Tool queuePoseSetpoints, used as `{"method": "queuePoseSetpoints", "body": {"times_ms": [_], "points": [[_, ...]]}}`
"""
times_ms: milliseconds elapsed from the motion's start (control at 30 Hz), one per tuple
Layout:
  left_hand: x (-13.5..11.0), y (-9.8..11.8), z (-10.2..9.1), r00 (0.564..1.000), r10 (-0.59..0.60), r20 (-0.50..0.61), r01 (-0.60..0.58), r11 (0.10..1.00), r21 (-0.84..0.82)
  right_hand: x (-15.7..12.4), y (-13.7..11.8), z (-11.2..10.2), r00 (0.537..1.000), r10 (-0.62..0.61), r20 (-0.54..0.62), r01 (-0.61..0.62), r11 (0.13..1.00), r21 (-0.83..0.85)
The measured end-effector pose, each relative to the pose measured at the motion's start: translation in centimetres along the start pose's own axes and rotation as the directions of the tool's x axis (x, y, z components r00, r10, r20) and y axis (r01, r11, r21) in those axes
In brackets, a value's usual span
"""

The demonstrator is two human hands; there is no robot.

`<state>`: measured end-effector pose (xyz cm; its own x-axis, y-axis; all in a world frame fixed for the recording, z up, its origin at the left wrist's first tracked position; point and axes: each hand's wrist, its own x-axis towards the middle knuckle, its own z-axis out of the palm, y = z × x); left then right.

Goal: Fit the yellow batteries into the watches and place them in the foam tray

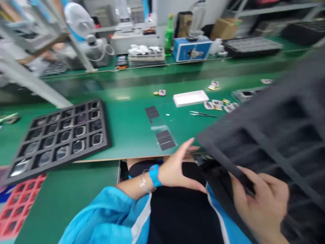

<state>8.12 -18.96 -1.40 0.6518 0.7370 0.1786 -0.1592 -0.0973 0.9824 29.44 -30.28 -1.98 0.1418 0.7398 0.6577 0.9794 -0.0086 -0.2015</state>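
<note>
My right hand (261,200) grips the edge of a large black foam tray (261,125) with square compartments. The tray is tilted up at the right and smeared by motion; the compartments that show look bare. My left hand (175,166), with a blue band on its wrist, is spread in front of my body. Its thumb and fingers are wide apart, near the tray's left corner but not touching it. Just beyond that hand, strips of dark adhesive pads (165,139) on clear film lie on the green bench (127,125).
A second black tray (108,140) holding watch-like glass parts sits at the left, above a red compartment tray (19,206). Further back are a white box lid (190,99), tweezers (203,114), small watch-shaped parts (217,104), a green bottle (169,34) and a blue box (192,49).
</note>
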Motion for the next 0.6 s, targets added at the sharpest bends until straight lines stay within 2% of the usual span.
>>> {"method": "queuePoseSetpoints", "body": {"times_ms": [33, 67, 100, 133, 167, 200, 233, 267, 300, 333, 367, 400, 433, 467, 533, 567, 600], "points": [[0.4, -0.2, 0.9, 0.999, 0.024, -0.026, -0.028, 0.989, -0.143, 2.0, -2.4, 1.0, 0.993, -0.113, 0.022, 0.111, 0.991, 0.068], [0.5, -0.2, 1.1, 0.99, 0.023, -0.141, -0.057, 0.967, -0.246, 3.7, -4.7, 2.0, 0.973, -0.23, 0.017, 0.225, 0.963, 0.149], [0.4, 0.0, 0.7, 0.952, 0.007, -0.306, -0.099, 0.953, -0.286, 5.3, -6.9, 2.8, 0.937, -0.349, -0.012, 0.341, 0.909, 0.238], [0.0, 0.4, -0.5, 0.866, -0.002, -0.5, -0.158, 0.948, -0.277, 6.7, -8.8, 3.5, 0.888, -0.459, -0.026, 0.441, 0.834, 0.331], [-0.8, 0.9, -2.2, 0.721, 0.006, -0.693, -0.217, 0.951, -0.218, 8.2, -10.4, 4.2, 0.82, -0.57, -0.049, 0.533, 0.73, 0.428], [-2.0, 1.4, -4.4, 0.533, 0.037, -0.845, -0.261, 0.958, -0.123, 9.8, -11.7, 4.8, 0.741, -0.665, -0.09, 0.608, 0.608, 0.511], [-3.7, 2.1, -6.9, 0.326, 0.096, -0.941, -0.304, 0.953, -0.008, 11.8, -12.6, 5.6, 0.671, -0.725, -0.155, 0.663, 0.494, 0.563], [-5.6, 2.8, -9.5, 0.143, 0.138, -0.98, -0.314, 0.945, 0.087, 14.1, -13.1, 6.6, 0.63, -0.738, -0.241, 0.704, 0.411, 0.579], [-7.8, 3.5, -12.1, -0.003, 0.149, -0.989, -0.312, 0.94, 0.142, 16.8, -13.4, 7.9, 0.638, -0.695, -0.332, 0.725, 0.396, 0.564], [-10.2, 4.2, -14.5, -0.126, 0.16, -0.979, -0.311, 0.931, 0.192, 19.8, -13.5, 9.7, 0.699, -0.604, -0.384, 0.699, 0.461, 0.547], [-12.6, 4.8, -16.6, -0.191, 0.171, -0.967, -0.296, 0.929, 0.223, 22.9, -13.4, 11.9, 0.791, -0.477, -0.383, 0.611, 0.582, 0.537], [-14.8, 5.5, -18.4, -0.195, 0.184, -0.963, -0.286, 0.929, 0.235, 25.9, -13.3, 14.4, 0.875, -0.362, -0.322, 0.483, 0.698, 0.529], [-16.8, 6.1, -19.7, -0.18, 0.174, -0.968, -0.269, 0.938, 0.219, 28.6, -13.1, 17.1, 0.942, -0.299, -0.154, 0.335, 0.794, 0.507], [-18.4, 6.6, -20.7, -0.216, 0.162, -0.963, -0.248, 0.945, 0.215, 30.9, -12.9, 19.8, 0.97, -0.237, 0.046, 0.189, 0.866, 0.462], [-20.6, 7.4, -21.8, -0.291, 0.106, -0.951, -0.193, 0.967, 0.166, 33.8, -12.6, 25.0, 0.933, -0.093, 0.347, -0.034, 0.939, 0.342], [-21.1, 7.7, -22.0, -0.322, 0.096, -0.942, -0.154, 0.976, 0.152, 34.4, -12.4, 27.1, 0.908, -0.024, 0.417, -0.111, 0.949, 0.295], [-21.3, 7.9, -22.2, -0.324, 0.111, -0.94, -0.105, 0.983, 0.152, 34.7, -12.4, 28.9, 0.889, 0.021, 0.456, -0.163, 0.948, 0.273]]}}
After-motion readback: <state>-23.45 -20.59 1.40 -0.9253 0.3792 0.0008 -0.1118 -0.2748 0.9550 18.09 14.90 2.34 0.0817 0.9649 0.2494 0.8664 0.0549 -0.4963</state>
